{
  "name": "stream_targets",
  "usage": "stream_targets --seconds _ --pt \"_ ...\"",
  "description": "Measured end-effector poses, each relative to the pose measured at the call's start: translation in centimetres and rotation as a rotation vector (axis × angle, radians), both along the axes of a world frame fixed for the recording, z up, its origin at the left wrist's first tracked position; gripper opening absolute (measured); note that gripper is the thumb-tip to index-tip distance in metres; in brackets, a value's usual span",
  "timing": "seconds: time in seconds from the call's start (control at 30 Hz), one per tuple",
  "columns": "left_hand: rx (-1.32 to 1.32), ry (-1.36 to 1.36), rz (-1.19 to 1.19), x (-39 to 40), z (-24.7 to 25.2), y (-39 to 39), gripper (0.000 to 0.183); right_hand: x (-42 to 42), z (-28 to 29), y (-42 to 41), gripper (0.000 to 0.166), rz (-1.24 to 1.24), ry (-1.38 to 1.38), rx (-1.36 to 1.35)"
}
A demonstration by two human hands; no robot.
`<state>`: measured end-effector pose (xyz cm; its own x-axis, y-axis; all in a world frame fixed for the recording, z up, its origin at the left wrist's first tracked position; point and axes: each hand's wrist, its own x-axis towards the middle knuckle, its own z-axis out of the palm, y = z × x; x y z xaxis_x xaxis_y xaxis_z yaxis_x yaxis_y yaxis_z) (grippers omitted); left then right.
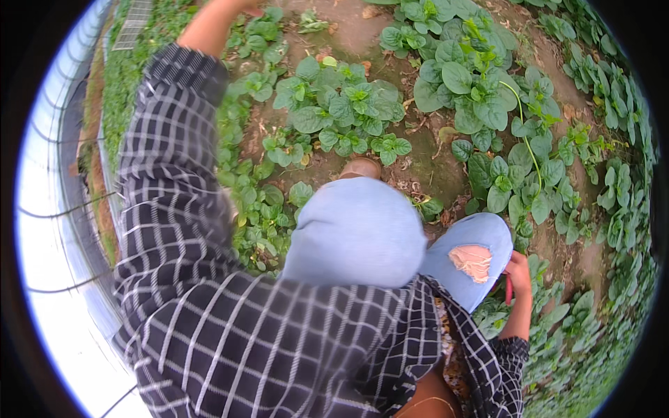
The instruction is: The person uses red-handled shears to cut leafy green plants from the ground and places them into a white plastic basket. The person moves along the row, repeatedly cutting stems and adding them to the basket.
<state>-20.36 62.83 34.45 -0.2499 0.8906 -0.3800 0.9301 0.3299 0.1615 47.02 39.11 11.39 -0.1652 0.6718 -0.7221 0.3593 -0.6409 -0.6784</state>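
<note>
My left arm, in a rolled black-and-white checked sleeve, reaches up to the top edge. Only part of my left hand (243,5) shows there, near leafy green plants (264,28); the rest is cut off, so its grip cannot be seen. Beside my right knee, my right hand (518,273) is closed around a red object (509,289), perhaps a handle, mostly hidden by the hand and the knee. Broad-leaved green plants (345,102) grow in front of my knees, and a taller clump (478,89) stands further right.
Bare brown soil (434,162) with dry leaves runs between the plants. The toe of a brown shoe (361,167) shows beyond my left knee. More leafy rows (616,193) line the right side. A ribbed, pale translucent wall (57,209) curves along the left, and a grey grate-like panel (133,23) lies at upper left.
</note>
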Motion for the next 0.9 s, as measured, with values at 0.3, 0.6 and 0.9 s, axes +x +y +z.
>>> stream_targets --seconds 0.3,0.6,0.9 --pt "-0.151 0.099 -0.439 7.9 -19.1 -11.9 0.021 -10.3 13.9 9.7 0.020 0.065 -0.207 0.226" --pt "0.268 -0.394 -0.108 3.9 -24.8 -17.8 0.010 -35.7 4.6 17.3 0.031 0.862 0.164 -0.069" --pt "0.220 -0.602 0.055 3.9 -23.0 -16.7 0.010 -43.1 -0.9 16.4 0.030 0.522 0.237 -0.259"
